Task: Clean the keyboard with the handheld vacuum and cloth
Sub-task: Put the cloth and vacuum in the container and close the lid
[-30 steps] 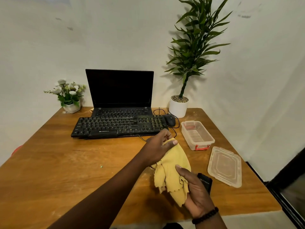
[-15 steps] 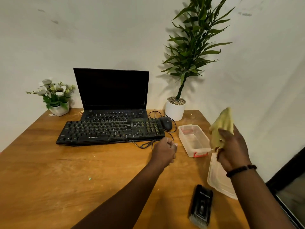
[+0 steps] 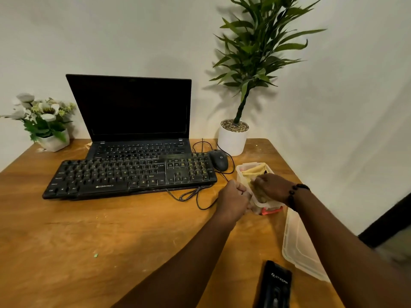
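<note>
Right hand (image 3: 270, 188), wearing a dark bead bracelet, presses the yellow cloth (image 3: 255, 170) into the clear rectangular plastic container (image 3: 241, 174), fingers curled over the fabric. Left hand (image 3: 233, 196) is fisted against the container's near-left wall; whether it grips the rim cannot be told. Black wired keyboard (image 3: 131, 174) lies left of the container, before the open black laptop (image 3: 133, 107). Black handheld vacuum (image 3: 275, 284) rests at the wooden table's (image 3: 89, 230) near edge, beside the clear lid (image 3: 300, 245).

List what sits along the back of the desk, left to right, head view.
White flowers in a white pot → open black laptop → black wired mouse → tall green plant in a white round pot.
</note>
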`<control>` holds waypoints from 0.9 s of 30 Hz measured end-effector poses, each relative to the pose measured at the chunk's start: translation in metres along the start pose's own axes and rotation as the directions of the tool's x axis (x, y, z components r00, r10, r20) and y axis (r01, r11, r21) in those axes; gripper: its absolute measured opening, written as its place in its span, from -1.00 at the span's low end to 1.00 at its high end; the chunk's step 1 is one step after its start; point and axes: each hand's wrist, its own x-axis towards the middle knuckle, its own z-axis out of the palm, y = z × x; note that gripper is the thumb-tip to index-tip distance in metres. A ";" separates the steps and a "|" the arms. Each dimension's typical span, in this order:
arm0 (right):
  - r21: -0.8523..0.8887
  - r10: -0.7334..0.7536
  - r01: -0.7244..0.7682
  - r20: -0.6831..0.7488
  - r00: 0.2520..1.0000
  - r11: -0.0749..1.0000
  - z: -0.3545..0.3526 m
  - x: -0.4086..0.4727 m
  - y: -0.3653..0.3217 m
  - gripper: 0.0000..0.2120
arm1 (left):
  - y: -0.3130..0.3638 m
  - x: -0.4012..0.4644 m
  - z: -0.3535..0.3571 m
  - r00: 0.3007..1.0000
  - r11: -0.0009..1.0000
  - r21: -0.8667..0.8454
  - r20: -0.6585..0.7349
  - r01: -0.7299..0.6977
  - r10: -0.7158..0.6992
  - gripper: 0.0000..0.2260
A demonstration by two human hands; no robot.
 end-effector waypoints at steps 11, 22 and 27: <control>-0.554 -0.049 -0.006 -0.084 0.995 0.832 0.004 0.036 0.018 -0.72 | 0.003 0.003 0.013 1.000 0.996 0.088 -0.025 0.008 -0.006 -0.84; -0.469 -0.015 -0.086 -0.208 0.978 0.879 0.021 0.014 0.020 -0.68 | 0.000 -0.010 0.014 0.990 0.969 0.200 0.037 -0.144 0.139 -0.68; -0.140 0.034 -0.087 -0.340 0.940 0.986 0.018 0.003 0.014 -0.69 | 0.000 -0.018 0.005 0.981 0.920 0.341 0.069 -0.194 0.182 -0.69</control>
